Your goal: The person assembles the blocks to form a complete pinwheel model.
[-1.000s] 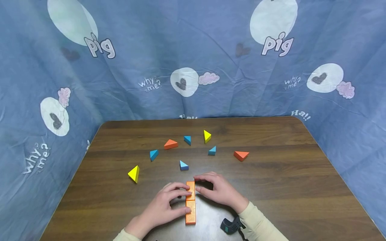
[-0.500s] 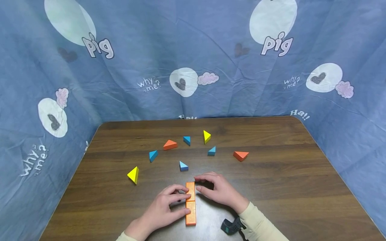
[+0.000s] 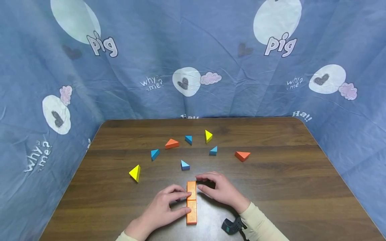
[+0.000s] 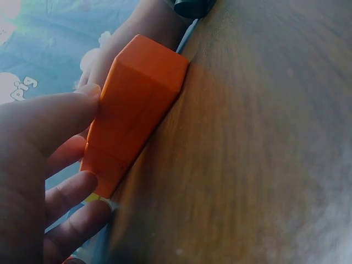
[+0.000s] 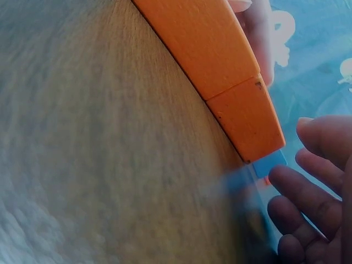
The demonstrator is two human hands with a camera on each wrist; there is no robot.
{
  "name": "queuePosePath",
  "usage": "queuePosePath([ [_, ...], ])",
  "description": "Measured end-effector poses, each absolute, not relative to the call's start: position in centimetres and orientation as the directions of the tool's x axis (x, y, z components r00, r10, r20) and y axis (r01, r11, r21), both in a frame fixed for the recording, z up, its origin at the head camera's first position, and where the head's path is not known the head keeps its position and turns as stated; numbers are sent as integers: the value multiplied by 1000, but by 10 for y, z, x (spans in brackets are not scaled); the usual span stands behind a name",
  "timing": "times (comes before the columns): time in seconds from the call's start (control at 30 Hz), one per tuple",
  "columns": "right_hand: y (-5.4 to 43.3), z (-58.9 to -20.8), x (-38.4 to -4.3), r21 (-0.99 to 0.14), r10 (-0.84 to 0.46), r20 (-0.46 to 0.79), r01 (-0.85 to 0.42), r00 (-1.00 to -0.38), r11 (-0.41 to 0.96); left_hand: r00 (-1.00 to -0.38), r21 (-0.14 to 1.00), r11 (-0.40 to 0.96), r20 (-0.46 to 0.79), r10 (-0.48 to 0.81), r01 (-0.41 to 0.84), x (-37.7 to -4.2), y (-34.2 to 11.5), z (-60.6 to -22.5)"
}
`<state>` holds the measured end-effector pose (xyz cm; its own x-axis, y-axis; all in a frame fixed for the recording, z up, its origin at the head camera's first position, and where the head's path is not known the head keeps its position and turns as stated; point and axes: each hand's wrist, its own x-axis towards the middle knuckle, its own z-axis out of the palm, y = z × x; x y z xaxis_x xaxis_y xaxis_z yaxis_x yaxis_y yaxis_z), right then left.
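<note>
In the head view, two orange blocks [image 3: 193, 205] are laid end to end on the desk [image 3: 280, 187], touched on top by the left hand [image 3: 161, 206], its fingers relaxed and spread. In the left wrist view, the nearer block's edge is met by the thumb [image 4: 69, 113]. In the right wrist view, nothing is held by the loosely bent right hand [image 5: 322, 190], parted from the blocks.

You have drawn the upper finger [image 3: 177, 188] of your left hand [image 3: 160, 208] back from the far orange block [image 3: 193, 189]: in the head view it overlaps the block's left edge in both earlier pictures, and now its tip ends just beside that edge. Your left knuckles also sit slightly lower and farther left than a second ago. The thumb of your right hand [image 3: 222, 191] leaves a slightly wider gap beside the same block. Your head view has shifted, so the backdrop [image 3: 193, 43] and tabletop [image 3: 271, 190] appear slightly farther right.
</note>
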<state>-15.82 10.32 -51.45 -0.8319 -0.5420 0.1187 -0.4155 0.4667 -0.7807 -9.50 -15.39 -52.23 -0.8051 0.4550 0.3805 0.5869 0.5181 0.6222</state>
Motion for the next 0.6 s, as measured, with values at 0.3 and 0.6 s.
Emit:
queuePosePath([
  [0.3, 103, -511, -161, -819, -525, 76, -353, -848, 452, -792, 609, 512, 407, 455, 606, -96, -153, -525],
  [0.6, 105, -503, -190, -796, -562, 113, -414, -819, 442, -822, 617, 549, 353, 447, 564, -94, -156, -524],
])
